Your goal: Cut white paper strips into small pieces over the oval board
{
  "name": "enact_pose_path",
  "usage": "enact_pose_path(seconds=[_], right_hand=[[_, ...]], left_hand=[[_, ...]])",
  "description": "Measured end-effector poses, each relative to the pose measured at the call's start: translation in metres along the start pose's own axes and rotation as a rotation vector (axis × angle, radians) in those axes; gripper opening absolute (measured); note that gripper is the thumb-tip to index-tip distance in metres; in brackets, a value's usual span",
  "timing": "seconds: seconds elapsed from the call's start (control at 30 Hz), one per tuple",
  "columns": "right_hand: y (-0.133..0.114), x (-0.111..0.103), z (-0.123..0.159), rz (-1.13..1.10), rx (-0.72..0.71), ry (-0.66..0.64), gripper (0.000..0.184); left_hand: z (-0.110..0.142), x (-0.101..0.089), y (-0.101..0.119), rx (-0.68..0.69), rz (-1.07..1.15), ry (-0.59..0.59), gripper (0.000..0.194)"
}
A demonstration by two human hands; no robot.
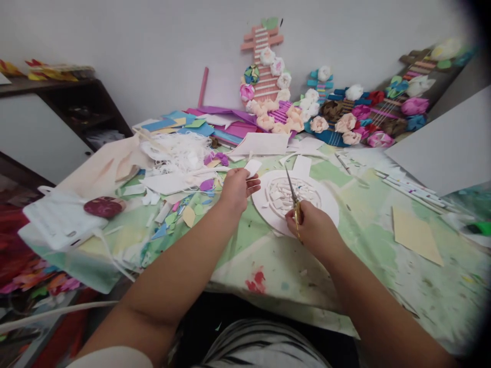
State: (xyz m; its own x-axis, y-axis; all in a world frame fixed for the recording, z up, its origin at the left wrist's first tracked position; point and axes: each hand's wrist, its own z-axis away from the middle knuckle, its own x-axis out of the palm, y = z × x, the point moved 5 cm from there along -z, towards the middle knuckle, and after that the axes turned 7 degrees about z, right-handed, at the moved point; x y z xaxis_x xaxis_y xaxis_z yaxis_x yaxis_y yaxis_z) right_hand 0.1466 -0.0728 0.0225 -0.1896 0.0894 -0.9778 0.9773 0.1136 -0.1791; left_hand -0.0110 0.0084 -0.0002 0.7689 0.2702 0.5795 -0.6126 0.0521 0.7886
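Red stain [255,281] by table [307,289] front edge; right hand [313,225] closed round scissors [296,205], over disc [332,205] bearing white bits [276,196], mid-table; left hand [238,188] pinching card [253,166], left of disc; string [172,153] farther left; paper flowers [284,80] toward back edge

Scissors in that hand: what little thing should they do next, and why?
Perhaps bring the scissors across to the white piece for a snip. The right hand holds the scissors and the left hand holds the piece, but the scissors' tip is apart from it, over the round white board.
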Motion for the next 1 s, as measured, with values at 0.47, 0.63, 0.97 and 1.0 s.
enact_pose_path(seconds=[0.47,0.63,0.97,1.0], right_hand=[[-0.02,0.012,0.025,0.076,-0.234,-0.026,0.005],[-0.022,0.014,0.023,0.135,-0.288,-0.017,0.005],[-0.02,0.002,0.018,0.158,-0.321,0.019,0.005],[-0.013,-0.002,0.012,0.154,-0.263,0.046,0.005]], left_hand=[[0.004,0.002,0.002,0.002,-0.066,0.011,0.02],[0.005,0.002,0.001,-0.002,-0.083,0.002,0.019],[0.005,0.002,0.001,0.001,-0.124,0.005,0.02],[0.006,0.002,0.001,0.004,-0.132,0.002,0.021]])
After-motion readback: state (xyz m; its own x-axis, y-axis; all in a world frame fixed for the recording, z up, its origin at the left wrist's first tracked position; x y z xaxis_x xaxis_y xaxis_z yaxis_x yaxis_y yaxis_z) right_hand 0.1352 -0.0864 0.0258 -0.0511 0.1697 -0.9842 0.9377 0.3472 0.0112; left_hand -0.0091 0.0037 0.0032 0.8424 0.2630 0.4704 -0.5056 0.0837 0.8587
